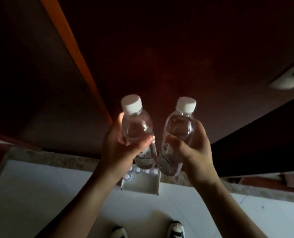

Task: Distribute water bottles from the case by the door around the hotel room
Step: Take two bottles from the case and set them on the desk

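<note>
My left hand (120,148) grips a clear water bottle (137,127) with a white cap, held upright in front of me. My right hand (194,152) grips a second clear water bottle (178,133), also white-capped and leaning slightly left. The two bottles nearly touch at their lower ends. Below them on the floor stands the white case (141,185), open at the top, with several white bottle caps showing along its far side.
A dark wooden door (160,57) with an orange-brown frame (74,54) rises just ahead. A speckled stone threshold (65,160) runs along its foot. White floor tiles (48,194) lie under me, and my two shoes (176,229) show at the bottom edge.
</note>
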